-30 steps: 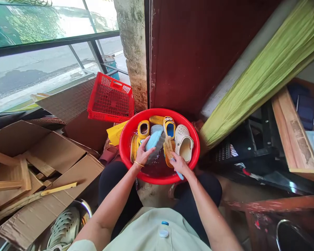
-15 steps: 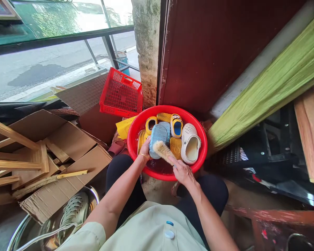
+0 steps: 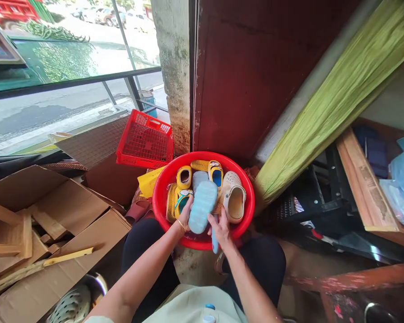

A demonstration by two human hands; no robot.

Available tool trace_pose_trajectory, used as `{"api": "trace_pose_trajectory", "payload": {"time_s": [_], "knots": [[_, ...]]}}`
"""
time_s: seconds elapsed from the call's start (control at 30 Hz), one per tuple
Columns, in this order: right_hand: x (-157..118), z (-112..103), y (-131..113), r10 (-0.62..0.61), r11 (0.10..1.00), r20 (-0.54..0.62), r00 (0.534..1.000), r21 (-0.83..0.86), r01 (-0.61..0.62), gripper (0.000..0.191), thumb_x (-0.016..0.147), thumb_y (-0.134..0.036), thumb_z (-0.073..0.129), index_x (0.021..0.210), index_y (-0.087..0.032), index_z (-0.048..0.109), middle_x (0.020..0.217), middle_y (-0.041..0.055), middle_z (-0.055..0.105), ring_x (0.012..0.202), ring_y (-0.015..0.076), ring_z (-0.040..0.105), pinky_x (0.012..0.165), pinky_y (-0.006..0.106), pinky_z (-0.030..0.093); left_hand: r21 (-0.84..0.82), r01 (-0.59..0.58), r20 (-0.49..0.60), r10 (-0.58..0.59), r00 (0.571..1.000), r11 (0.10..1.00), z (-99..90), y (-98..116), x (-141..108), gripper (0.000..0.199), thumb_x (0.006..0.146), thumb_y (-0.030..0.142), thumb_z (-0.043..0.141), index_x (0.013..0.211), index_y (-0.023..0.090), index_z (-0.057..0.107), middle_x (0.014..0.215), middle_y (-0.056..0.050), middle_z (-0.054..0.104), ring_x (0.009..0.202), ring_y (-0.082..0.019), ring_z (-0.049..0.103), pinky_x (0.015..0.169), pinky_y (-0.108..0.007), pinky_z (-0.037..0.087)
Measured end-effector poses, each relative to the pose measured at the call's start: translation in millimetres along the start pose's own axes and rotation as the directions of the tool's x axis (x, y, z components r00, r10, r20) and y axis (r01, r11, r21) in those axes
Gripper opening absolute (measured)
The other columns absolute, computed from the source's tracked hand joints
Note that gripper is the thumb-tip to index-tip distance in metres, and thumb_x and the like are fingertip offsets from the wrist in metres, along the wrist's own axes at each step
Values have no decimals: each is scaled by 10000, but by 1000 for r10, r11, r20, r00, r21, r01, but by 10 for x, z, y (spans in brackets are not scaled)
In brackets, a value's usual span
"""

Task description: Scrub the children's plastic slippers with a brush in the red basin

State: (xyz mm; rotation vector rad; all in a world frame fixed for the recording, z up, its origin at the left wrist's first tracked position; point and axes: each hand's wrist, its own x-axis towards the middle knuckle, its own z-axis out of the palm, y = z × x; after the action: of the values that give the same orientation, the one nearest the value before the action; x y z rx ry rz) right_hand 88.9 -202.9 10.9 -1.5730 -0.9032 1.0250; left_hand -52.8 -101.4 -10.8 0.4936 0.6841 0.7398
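Note:
A light blue shoe (image 3: 203,206), its ridged sole facing up, is gripped at its left side by my left hand (image 3: 186,214) over a red basin (image 3: 250,197). To its right, my right hand (image 3: 220,228) is closed on a brush (image 3: 214,241), whose blue handle points down toward me; its bristles are mostly hidden. Yellow shoes (image 3: 183,177) lie in the basin behind and left of the blue shoe, and another blue-grey shoe (image 3: 199,178) lies behind it. A cream clog (image 3: 234,198) rests at the basin's right side.
A red crate (image 3: 146,139) stands behind the basin to the left. Cardboard boxes (image 3: 87,224) with wooden pieces are at the left, above a metal basin holding a clog (image 3: 70,305). A green cloth (image 3: 309,121) hangs at the right, near a reddish wooden bar (image 3: 357,281).
The brush has come off the blue shoe's sole and turned, its handle now pointing down. The blue shoe is tilted differently, and the head view has shifted, showing more of the street and right side.

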Motion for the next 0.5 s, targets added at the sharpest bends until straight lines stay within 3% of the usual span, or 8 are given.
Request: {"api": "trace_pose_trajectory", "payload": {"time_s": [0.07,0.13,0.2,0.23,0.3,0.4,0.5], "knots": [[61,76,-41,-53,996,-58,997,-73,49,968,872,-585,616,1638,-163,202,1079,131,737,544,187,666,456,317,569,115,-106,-68,114,991,988,48,-58,42,688,781,722,714,1172,156,728,1105,-137,784,1189,-347,685,1009,-454,556],[103,83,-62,-172,967,-91,981,-206,150,925,877,-535,633,1630,-161,246,1327,202,663,907,283,751,720,408,648,219,-237,-113,266,957,946,74,-73,75,632,751,615,798,1197,173,721,1232,-114,751,1291,-339,617,1089,-437,496],[107,69,-50,-304,904,-79,949,-337,262,879,868,-476,665,1603,-142,320,1487,223,557,1279,346,624,1026,497,555,280,-315,-106,356,929,907,77,-44,82,618,756,573,801,1225,182,710,1342,-106,698,1362,-341,553,1145,-437,439],[97,68,-36,-350,873,-66,934,-384,300,857,868,-450,668,1594,-131,341,1525,225,523,1378,355,543,1112,525,484,301,-345,-93,387,917,889,73,-19,74,628,769,574,784,1253,185,697,1390,-108,666,1395,-341,519,1168,-439,412],[65,87,-8,-385,835,-32,923,-438,333,827,884,-402,650,1598,-123,340,1549,220,503,1432,350,489,1166,542,423,372,-410,-67,464,883,833,65,44,38,696,772,562,779,1346,193,641,1481,-111,589,1477,-333,421,1227,-433,330],[31,138,4,-363,816,38,931,-469,337,769,910,-334,591,1611,-141,341,1508,188,561,1379,326,556,1135,507,471,513,-481,-26,573,819,711,70,134,-36,909,701,492,849,1490,201,504,1556,-118,497,1582,-316,207,1293,-420,174],[36,145,-20,-363,799,153,919,-457,392,704,901,-291,577,1579,-177,428,1460,149,617,1339,314,597,1113,468,502,567,-483,-5,589,808,667,89,186,-88,1058,640,415,899,1554,198,414,1582,-128,460,1600,-321,127,1301,-428,122]]}}
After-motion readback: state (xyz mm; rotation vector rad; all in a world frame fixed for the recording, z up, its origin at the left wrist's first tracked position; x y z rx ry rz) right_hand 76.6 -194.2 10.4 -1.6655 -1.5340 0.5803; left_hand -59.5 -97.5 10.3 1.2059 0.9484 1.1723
